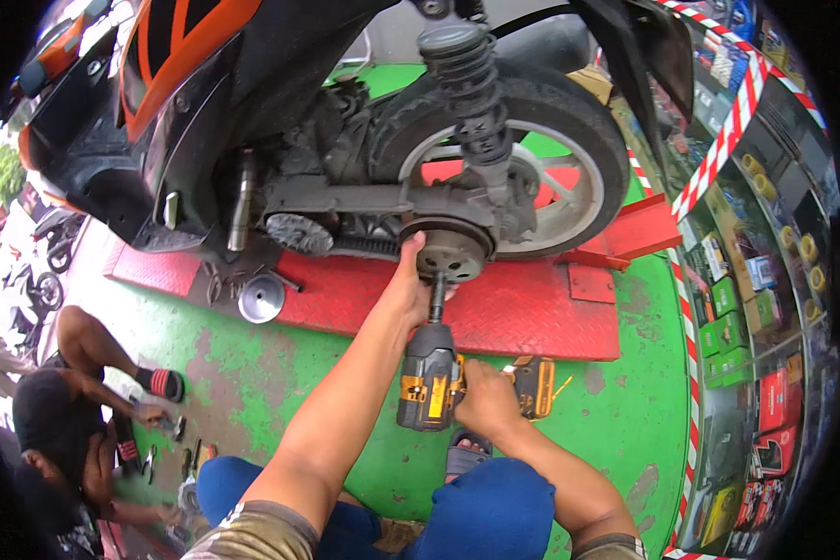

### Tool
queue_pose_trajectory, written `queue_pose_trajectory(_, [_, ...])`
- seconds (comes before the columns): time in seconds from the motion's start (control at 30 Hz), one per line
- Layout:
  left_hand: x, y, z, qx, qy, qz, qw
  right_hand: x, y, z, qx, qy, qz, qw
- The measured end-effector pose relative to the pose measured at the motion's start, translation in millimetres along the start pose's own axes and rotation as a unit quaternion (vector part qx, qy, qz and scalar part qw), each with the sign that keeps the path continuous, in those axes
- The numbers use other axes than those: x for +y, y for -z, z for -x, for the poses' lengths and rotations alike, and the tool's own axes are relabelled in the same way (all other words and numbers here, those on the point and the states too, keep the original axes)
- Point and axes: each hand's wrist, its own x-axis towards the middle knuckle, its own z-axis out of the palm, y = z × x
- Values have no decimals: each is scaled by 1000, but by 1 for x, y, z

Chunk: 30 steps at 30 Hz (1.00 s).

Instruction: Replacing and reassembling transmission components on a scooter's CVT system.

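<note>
Where the left hand (407, 287) touches the drum (457, 248), its fingers' spread is unclear. The right hand (490, 399) clasps the impact driver (427, 371).

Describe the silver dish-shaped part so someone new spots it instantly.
Find the orange-and-black scooter, then the red platform beneath it. Along the platform's near edge, toward the picture's left, is the silver dish-shaped part. It is smooth, shiny and loose, unlike the dark hand tools to its left and the finned round part on the scooter above.
</note>
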Motion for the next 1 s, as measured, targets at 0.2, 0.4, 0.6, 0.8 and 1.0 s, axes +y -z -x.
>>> queue_pose_trajectory(0.2, [-2, -8, 0, 19, 26, 1, 999, -7, 10, 5, 52, 57, 5, 997])
queue_pose_trajectory(0.4, [5, 4, 6, 22, 58, 15, 998, -15, 42, 4, -27, 22, 96, 995])
queue_pose_trajectory(0.6, [6, 0, 7, 17, 51, 15, 998, -15, 44, 9, -38, 38, 114, 992])
queue_pose_trajectory(0.8, [5, -2, 6, 2, 55, 30, 998, -13, 34, 12, -54, 4, 76, 996])
queue_pose_trajectory(1.0, [3, -1, 6, 9, 57, 25, 998, -16, 27, 7, -15, -7, 63, 998])
